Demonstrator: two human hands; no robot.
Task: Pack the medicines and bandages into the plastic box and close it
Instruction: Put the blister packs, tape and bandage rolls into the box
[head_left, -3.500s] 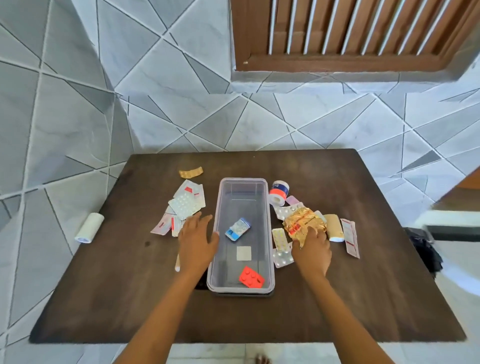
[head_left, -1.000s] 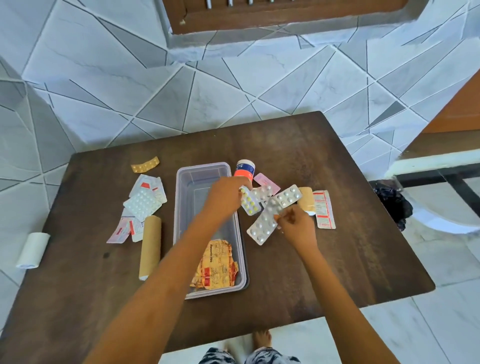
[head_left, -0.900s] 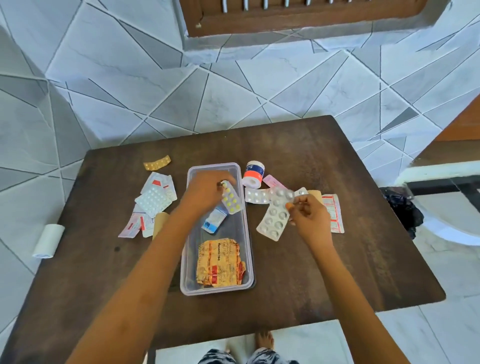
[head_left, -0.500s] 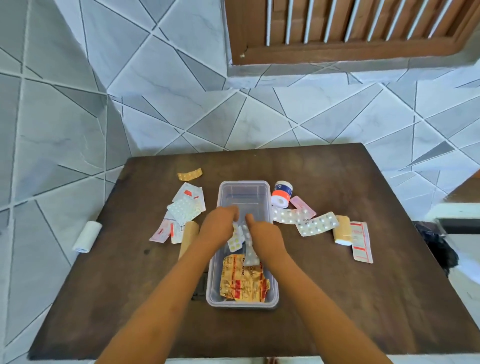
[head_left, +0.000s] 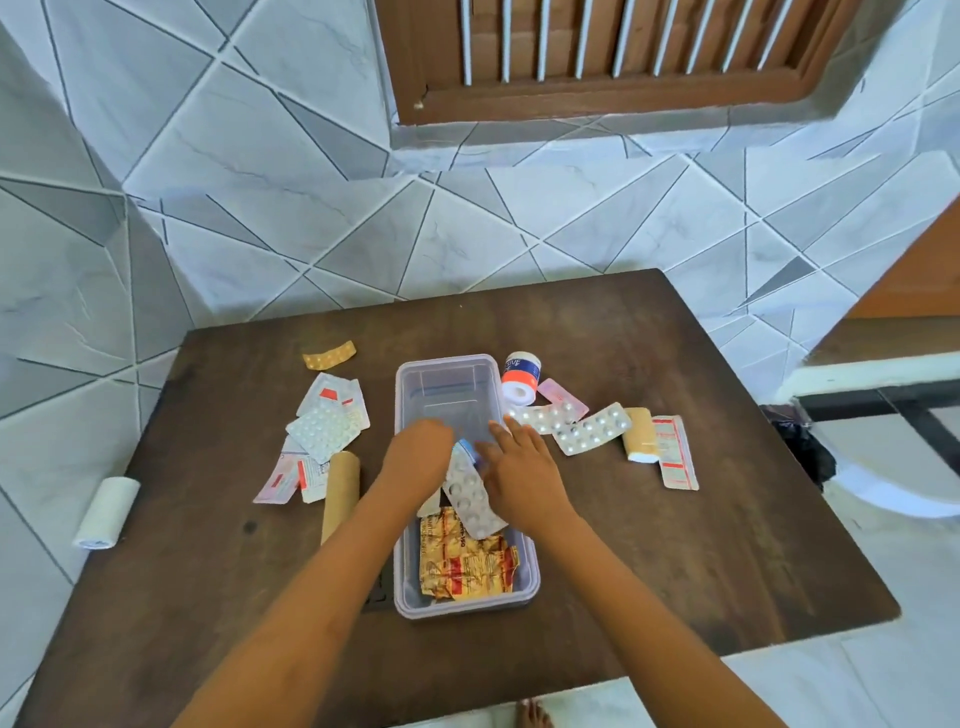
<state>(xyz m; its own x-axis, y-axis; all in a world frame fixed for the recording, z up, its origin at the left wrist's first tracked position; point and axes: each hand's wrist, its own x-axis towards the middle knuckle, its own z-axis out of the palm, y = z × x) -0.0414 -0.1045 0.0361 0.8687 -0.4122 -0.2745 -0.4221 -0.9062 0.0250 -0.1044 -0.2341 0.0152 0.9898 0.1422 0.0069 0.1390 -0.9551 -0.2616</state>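
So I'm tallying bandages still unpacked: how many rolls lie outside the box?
3: a white roll at the table's left edge, a tan roll left of the box, a tan roll on the right.

Dark wooden table (head_left: 675, 545) against grey-tiled wall (head_left: 260, 182), wooden louvred window (head_left: 623, 52) above.

Clear rectangular plastic box (head_left: 448, 370), lidless, lengthwise at table centre. Inside: crumpled gold-and-red foil sachet (head_left: 467, 564) at the near end, silver blister strip (head_left: 470, 493) slanted above it. Right of box: white tape roll with orange-blue label (head_left: 521, 378), two silver blister strips (head_left: 574, 426), tan bandage roll (head_left: 640, 435). Left: white blister packs (head_left: 324, 431), tan cardboard tube (head_left: 340, 488).
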